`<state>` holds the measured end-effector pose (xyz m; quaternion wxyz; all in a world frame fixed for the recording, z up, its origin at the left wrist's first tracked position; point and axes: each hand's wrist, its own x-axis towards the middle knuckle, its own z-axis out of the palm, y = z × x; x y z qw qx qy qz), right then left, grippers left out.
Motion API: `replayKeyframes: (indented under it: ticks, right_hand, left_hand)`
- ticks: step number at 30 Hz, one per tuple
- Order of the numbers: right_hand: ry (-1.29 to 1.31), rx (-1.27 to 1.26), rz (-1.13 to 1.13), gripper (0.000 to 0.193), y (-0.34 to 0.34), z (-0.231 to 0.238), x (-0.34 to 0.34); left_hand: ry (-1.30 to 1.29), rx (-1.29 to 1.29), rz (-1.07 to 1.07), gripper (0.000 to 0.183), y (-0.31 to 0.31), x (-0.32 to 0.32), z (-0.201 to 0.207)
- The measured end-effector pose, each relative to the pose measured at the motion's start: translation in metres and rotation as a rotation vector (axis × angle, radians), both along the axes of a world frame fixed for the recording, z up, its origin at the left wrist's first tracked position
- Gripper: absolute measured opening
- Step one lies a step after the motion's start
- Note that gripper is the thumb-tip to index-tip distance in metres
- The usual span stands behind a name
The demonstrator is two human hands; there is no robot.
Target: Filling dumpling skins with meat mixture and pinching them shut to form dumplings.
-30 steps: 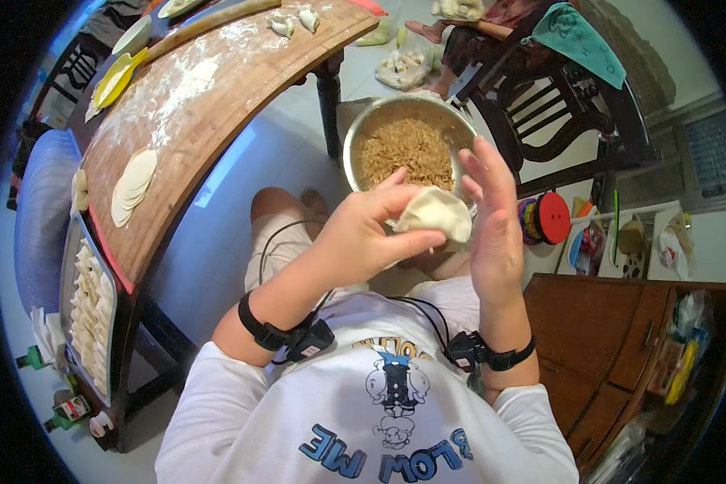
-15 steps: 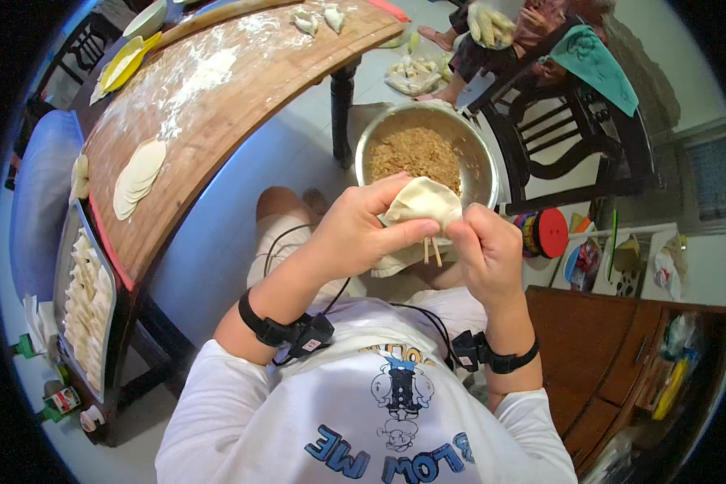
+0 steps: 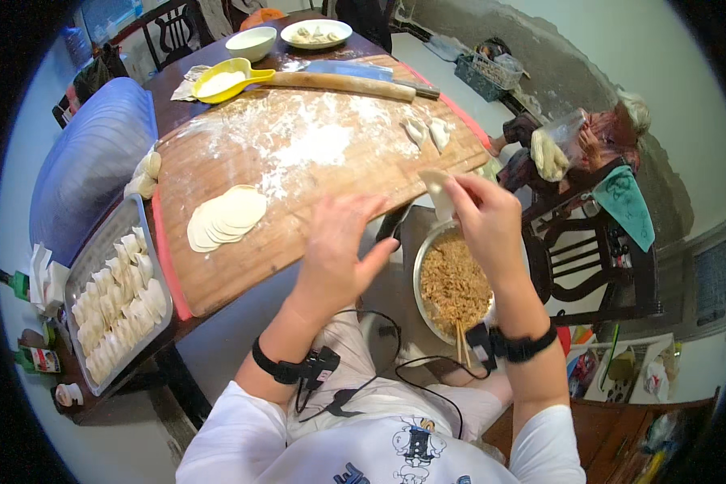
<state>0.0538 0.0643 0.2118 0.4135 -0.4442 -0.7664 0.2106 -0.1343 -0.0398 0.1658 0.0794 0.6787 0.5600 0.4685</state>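
While clamped between thumb and fingers of the right hand (image 3: pixel 488 211), right of center: a folded dumpling (image 3: pixel 437 194), pale, turned nearly edge-on, just beyond the upper rim of a metal bowl (image 3: pixel 419 278). Contact between dumpling and board: impossible to tell. At center, apart from the right hand: the left hand (image 3: pixel 335 246), open, thumb spread from fingers, slightly blurred, over the near edge of a floured wooden board (image 3: pixel 189 165). Within the bowl: brown minced filling (image 3: pixel 450 274), with chopsticks (image 3: pixel 462 343) leaning across the near rim. On the board, left of center: a fanned stack of round wrappers (image 3: pixel 226 216); toward upper right, two small shaped dough pieces (image 3: pixel 438 135), side by side; near the far edge, a rolling pin (image 3: pixel 343 85). At upper left: a yellow scoop (image 3: pixel 254 75) of white flour, with a pale bowl (image 3: pixel 250 46) and a white plate (image 3: pixel 345 32) beyond. At lower left: a gray tray (image 3: pixel 119 228) with rows of dumplings (image 3: pixel 113 323). At right: a seated person (image 3: pixel 609 137), near a dark chair (image 3: pixel 573 258) draped with a teal cloth (image 3: pixel 625 208).
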Motion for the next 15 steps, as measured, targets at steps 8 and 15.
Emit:
replayKeyframes:
  ticks: [8,15]
  right_hand:
    - [-0.296,0.208,-0.018,0.018,0.12,-0.029,-0.072]
    - [-0.453,0.069,-0.046,0.027,0.14,-0.034,-0.082]
  left_hand:
    - [0.468,-0.054,0.233,0.053,0.013,-0.044,-0.011]
    - [0.315,-0.078,0.186,0.05,0.011,-0.05,-0.012]
